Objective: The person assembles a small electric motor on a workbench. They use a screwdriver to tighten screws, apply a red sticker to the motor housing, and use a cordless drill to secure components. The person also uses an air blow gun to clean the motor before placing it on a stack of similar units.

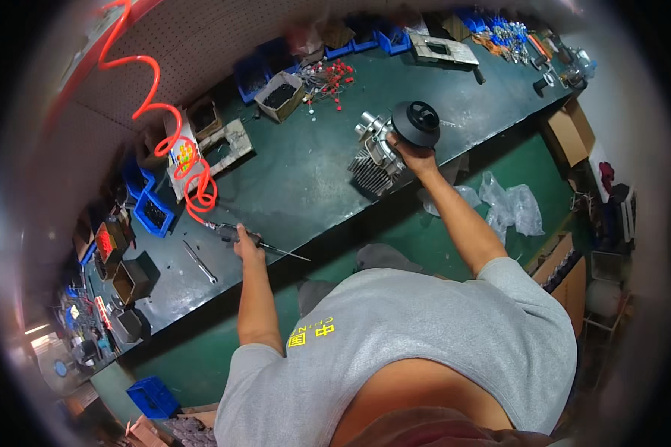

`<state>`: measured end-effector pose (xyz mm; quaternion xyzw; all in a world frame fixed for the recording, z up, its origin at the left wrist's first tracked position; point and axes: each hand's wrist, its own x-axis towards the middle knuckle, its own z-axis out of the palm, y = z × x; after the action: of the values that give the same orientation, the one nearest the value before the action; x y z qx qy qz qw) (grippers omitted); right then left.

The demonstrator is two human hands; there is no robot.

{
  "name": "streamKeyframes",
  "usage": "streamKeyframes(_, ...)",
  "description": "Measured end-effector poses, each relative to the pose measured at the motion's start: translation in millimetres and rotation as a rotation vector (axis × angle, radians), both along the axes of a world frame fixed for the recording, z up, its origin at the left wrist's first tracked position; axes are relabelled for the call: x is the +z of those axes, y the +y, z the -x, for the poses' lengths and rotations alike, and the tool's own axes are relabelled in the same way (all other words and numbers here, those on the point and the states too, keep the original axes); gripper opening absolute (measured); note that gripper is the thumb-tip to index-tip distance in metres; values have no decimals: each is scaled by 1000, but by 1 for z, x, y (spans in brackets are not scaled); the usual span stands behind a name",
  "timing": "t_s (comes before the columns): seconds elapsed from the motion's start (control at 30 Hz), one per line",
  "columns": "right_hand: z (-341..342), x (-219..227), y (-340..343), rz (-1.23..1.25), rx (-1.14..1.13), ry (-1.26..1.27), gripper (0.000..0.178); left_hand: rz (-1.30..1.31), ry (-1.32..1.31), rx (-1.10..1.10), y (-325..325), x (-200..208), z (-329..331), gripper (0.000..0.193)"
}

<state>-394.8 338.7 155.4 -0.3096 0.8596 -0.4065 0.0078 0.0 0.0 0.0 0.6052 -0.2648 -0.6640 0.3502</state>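
Across the workspace runs a long dark green tabletop. A red coiled hose hangs over its left part and leads down to a driver. Toward the right, at the near edge, is a finned metal assembly with a round black cap; whether it rests or is lifted, I cannot tell. The driver points its slim bit beyond that edge. Of the hands, the right grasps the assembly just beside the cap; the left is wrapped around the driver. Near the left lies a slim metal wrench.
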Motion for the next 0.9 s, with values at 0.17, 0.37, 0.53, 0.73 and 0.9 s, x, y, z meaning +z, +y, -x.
streamKeyframes(0.17, 70, 9, 8, -139, 99, 155, 65, 116, -60, 230, 29, -34, 85, 32)
streamKeyframes(0.37, 95, -39, -9, -141, 292, 291, 74, 87, -180, 89, 18, 12, 81, 20)
streamKeyframes(0.53, 113, -19, -14, 302, 487, -229, 83, 544, -433, -281, 61, 82, 142, 49)
streamKeyframes(0.73, 92, -13, 1, 42, 386, -25, 71, 1134, -242, -1274, 117, 294, 300, 59)
streamKeyframes(0.9, 78, 41, -11, 67, 308, -323, 76, 1783, -652, -1740, 169, 356, 392, 62)
